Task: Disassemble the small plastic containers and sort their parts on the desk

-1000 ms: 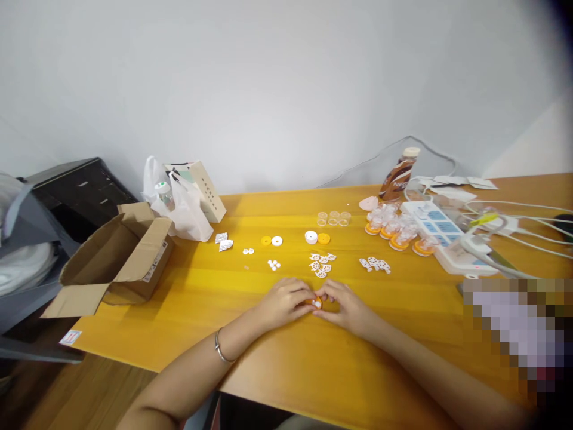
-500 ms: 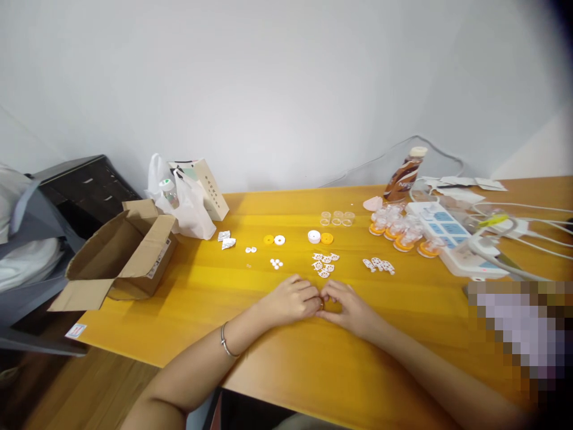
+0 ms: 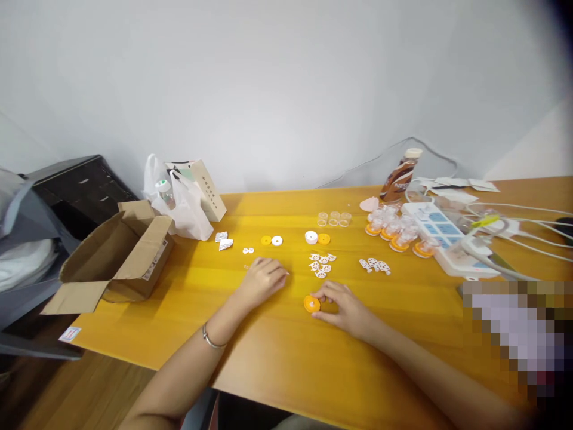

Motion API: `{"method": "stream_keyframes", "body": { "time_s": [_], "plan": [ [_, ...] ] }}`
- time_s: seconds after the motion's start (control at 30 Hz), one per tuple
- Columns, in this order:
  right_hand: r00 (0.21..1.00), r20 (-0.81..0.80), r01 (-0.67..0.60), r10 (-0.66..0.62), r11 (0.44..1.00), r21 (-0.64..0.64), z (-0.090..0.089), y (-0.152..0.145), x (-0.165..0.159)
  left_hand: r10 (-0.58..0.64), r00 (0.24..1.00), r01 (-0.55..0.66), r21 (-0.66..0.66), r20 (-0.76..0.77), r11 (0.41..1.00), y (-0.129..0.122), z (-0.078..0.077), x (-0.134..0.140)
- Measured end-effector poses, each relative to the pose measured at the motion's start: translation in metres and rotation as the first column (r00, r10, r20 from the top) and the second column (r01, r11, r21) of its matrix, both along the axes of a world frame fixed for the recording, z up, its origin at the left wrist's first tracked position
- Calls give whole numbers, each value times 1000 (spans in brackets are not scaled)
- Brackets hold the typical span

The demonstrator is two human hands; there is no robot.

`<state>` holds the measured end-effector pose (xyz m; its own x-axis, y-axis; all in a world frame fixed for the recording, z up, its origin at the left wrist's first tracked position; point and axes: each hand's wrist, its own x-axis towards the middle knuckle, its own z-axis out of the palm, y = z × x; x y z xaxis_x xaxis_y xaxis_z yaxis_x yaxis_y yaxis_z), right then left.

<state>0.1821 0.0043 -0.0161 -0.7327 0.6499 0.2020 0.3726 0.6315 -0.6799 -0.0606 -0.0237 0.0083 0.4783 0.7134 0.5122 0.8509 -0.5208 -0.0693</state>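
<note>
My right hand [image 3: 344, 307] grips an orange disc [image 3: 312, 304] by its right edge between thumb and fingers. The disc has a small pale piece at its centre. My left hand [image 3: 265, 278] is over the table to the left, fingers bent and drawn together. It covers the spot where the small white round pieces lay, and whatever is under or in its fingers is hidden. Beyond my hands lie several white fan-shaped pieces [image 3: 321, 266], a yellow disc [image 3: 266, 240], a white ring [image 3: 277, 240], a white round cup [image 3: 311, 237] and an orange ring [image 3: 324, 239].
Several clear-domed orange assemblies [image 3: 400, 242] stand by a power strip [image 3: 436, 233] and cables. Clear cylinders [image 3: 333, 219], white cut-out pieces [image 3: 375, 266], foil packets [image 3: 225, 244] and a brown bottle [image 3: 400, 179] are farther back. A cardboard box [image 3: 154, 251] sits at left.
My left hand has parted from my right and moved left over the small white round pieces. The orange disc in my right hand has come into view.
</note>
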Motion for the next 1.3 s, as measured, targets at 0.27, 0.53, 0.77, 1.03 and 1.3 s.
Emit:
{"method": "stream_keyframes", "body": {
  "time_s": [0.27, 0.53, 0.77, 1.03, 1.3],
  "plan": [
    [1000, -5, 3, -3, 1000, -23, 2, 0, 0, 89, 975, -85, 28, -205, 996, 11, -2, -21],
    [1000, -10, -6, 6, 1000, -18, 0, 1, 1, 64, 953, -69, -8, -298, 998, 8, 0, -17],
    [1000, -12, -4, 4, 1000, -15, 4, 0, 1, 60, 977, -75, -65, -205, 995, 5, 0, -14],
    [1000, -9, -12, 12, 1000, -5, -1, 1, 1, -160, 940, 274, -392, 300, 878, -12, 0, 27],
    [1000, 10, -11, 11, 1000, -11, 5, 0, 1, -151, 922, 306, -434, 357, 847, -13, -2, 32]
  ]
}}
